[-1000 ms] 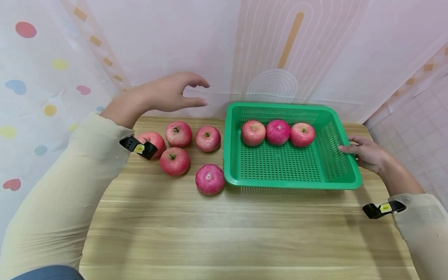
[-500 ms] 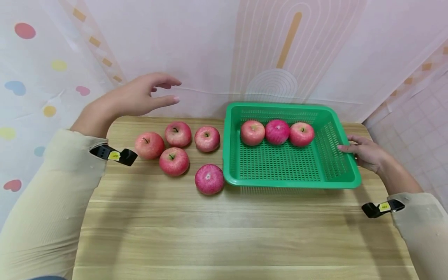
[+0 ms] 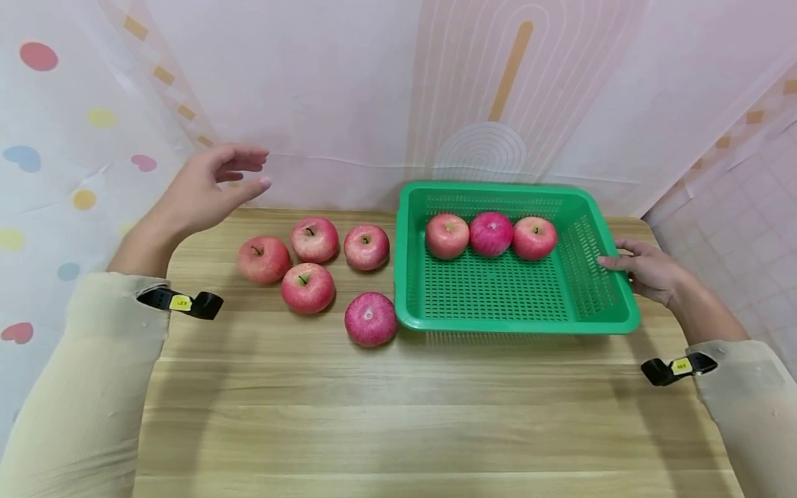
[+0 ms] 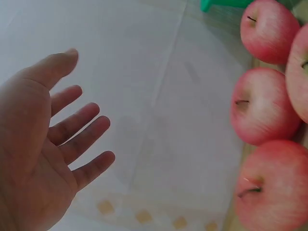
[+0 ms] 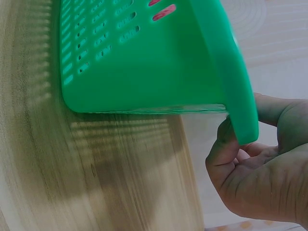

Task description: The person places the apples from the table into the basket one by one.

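My left hand (image 3: 212, 185) hovers behind and above the loose apples at the left, its fingers spread and relaxed with nothing in them, as the left wrist view also shows. Nearest to it are a red apple (image 3: 263, 259) and another apple (image 3: 314, 239) on the table. My right hand (image 3: 650, 270) grips the right rim of a green plastic basket (image 3: 498, 326), thumb over the edge and fingers curled beneath it in the right wrist view. Three apples sit in a row along the basket's back: a pale red one (image 3: 447, 236), a darker pink one (image 3: 491, 234) and a third (image 3: 534, 238).
More apples lie left of the basket: one (image 3: 308, 288) in front, one (image 3: 367, 247) near the back, and a darker one (image 3: 370, 319) close to the basket's left wall. The wooden table (image 3: 386, 415) meets a patterned cloth backdrop (image 3: 336, 83) behind.
My left hand has moved left and slightly down, away from the basket, uncovering the leftmost apple. The right hand stays on the rim; basket and apples keep their places.
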`<state>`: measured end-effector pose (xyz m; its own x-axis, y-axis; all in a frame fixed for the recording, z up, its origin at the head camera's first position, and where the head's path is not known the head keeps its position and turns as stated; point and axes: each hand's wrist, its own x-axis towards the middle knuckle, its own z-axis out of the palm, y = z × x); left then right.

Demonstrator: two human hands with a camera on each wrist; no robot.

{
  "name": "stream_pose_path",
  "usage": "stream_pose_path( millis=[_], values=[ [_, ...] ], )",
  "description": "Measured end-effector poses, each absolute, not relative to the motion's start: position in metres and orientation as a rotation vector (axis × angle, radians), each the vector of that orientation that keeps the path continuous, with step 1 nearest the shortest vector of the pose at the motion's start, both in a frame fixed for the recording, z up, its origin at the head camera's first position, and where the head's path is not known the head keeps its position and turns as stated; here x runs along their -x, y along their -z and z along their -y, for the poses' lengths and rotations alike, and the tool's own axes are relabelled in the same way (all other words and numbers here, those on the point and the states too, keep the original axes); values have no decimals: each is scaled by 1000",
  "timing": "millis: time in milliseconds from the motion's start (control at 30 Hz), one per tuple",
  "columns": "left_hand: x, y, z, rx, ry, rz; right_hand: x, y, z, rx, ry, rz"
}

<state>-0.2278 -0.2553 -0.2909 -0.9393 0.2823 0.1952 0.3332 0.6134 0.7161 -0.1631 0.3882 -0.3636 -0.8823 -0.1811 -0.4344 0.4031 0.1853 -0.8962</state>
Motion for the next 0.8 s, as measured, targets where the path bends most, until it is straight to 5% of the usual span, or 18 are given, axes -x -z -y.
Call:
stream_pose_path(
  millis=[800],
  values=[
    [217, 393, 304, 292, 1581, 2747, 162, 365, -389, -192, 1773, -2002]
  ],
)
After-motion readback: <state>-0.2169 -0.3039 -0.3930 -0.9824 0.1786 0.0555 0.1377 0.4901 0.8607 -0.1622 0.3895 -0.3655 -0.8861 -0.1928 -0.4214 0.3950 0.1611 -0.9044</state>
